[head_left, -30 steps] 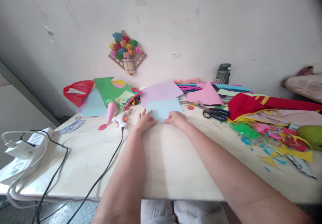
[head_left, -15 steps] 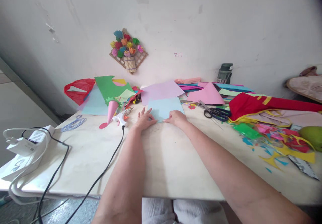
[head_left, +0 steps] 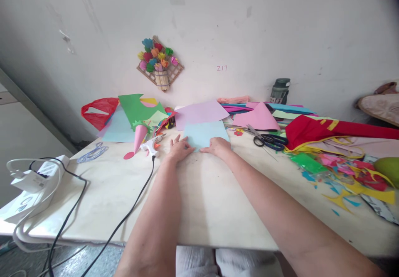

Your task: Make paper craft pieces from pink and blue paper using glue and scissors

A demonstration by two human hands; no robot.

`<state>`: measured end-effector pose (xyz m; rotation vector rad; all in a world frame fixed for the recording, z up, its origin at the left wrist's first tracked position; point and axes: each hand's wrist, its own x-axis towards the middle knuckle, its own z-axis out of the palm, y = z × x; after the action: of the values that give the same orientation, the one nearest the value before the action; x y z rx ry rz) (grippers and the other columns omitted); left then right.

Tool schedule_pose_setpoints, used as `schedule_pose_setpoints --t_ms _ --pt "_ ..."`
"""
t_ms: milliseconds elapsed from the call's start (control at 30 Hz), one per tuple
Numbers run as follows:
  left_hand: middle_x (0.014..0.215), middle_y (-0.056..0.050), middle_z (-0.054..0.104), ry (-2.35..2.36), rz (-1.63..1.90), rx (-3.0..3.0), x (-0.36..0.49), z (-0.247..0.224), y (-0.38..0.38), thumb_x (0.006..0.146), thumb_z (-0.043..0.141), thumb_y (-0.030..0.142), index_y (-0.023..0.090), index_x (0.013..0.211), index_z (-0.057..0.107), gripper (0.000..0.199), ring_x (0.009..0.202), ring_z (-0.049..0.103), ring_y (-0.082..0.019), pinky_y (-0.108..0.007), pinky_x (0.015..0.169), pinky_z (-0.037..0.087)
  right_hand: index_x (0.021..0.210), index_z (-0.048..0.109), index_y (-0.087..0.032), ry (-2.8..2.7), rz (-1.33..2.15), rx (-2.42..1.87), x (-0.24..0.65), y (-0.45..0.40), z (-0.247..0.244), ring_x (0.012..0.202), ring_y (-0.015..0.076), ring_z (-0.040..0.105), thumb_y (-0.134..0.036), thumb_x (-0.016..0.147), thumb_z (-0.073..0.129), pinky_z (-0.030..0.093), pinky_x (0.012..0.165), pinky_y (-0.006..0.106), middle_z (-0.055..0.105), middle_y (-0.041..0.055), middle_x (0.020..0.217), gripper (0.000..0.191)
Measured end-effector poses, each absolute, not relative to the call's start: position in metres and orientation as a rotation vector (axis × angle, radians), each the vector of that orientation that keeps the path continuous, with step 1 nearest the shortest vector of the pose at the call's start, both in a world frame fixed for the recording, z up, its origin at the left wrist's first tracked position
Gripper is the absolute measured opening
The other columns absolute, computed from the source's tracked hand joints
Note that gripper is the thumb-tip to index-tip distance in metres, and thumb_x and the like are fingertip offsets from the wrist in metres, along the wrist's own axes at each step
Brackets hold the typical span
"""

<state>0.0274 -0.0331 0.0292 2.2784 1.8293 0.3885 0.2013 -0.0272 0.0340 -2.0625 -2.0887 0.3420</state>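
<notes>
A light blue sheet of paper (head_left: pixel 205 132) lies flat on the table in front of me, its far edge against a lilac sheet. My left hand (head_left: pixel 180 149) is at its near left corner, thumb and index finger closed on the near edge while the other fingers stick out. At the near right part, my right hand (head_left: pixel 218 146) has its fingers curled and its thumb along the same edge. The thumbs point towards each other with a small gap between them. Both palms are hidden from view.
Left of the paper lie a white glue gun (head_left: pixel 151 146) with a black cord and a pink paper cone (head_left: pixel 140 138). Black-handled scissors (head_left: pixel 270 140) lie to the right, near paper scraps (head_left: pixel 346 189). A power strip (head_left: pixel 34 189) stands at the left edge.
My right thumb has slid slightly left along the paper's near edge. The left hand stays almost in place, and the view has shifted a little.
</notes>
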Motion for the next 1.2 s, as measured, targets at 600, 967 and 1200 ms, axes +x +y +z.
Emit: schedule_pose_setpoints --t_ms 600,967,1200 --pt "0.139 -0.003 0.025 2.045 0.558 2.419 0.034 0.014 -0.028 0.064 0.048 0.061 0.024 0.09 0.055 0.045 0.129 -0.007 -0.029 -0.052 0.1 -0.007 0.09 0.063 -0.019 -2.112 0.339 -2.104 0.2 -0.024 0.035 0.092 0.0262 0.057 -0.065 0.054 0.057 0.043 0.072 0.033 0.063 0.0125 0.094 0.059" --pt "0.14 -0.004 0.024 2.085 0.534 2.318 0.039 0.015 -0.027 0.063 0.054 0.056 0.023 0.095 0.051 0.046 0.129 -0.008 -0.029 -0.054 0.1 -0.006 0.089 0.064 -0.018 -2.121 0.336 -2.085 0.201 -0.025 0.036 0.09 0.0261 0.058 -0.064 0.055 0.057 0.043 0.07 0.032 0.063 0.0132 0.094 0.057" --pt "0.142 -0.004 0.019 2.168 0.494 2.081 0.039 0.012 -0.021 0.054 0.058 0.059 0.024 0.094 0.05 0.054 0.128 -0.014 -0.032 -0.057 0.097 -0.007 0.084 0.065 -0.02 -2.171 0.404 -2.079 0.209 -0.021 0.038 0.084 0.0221 0.059 -0.06 0.056 0.059 0.044 0.063 0.026 0.065 0.0092 0.091 0.049"
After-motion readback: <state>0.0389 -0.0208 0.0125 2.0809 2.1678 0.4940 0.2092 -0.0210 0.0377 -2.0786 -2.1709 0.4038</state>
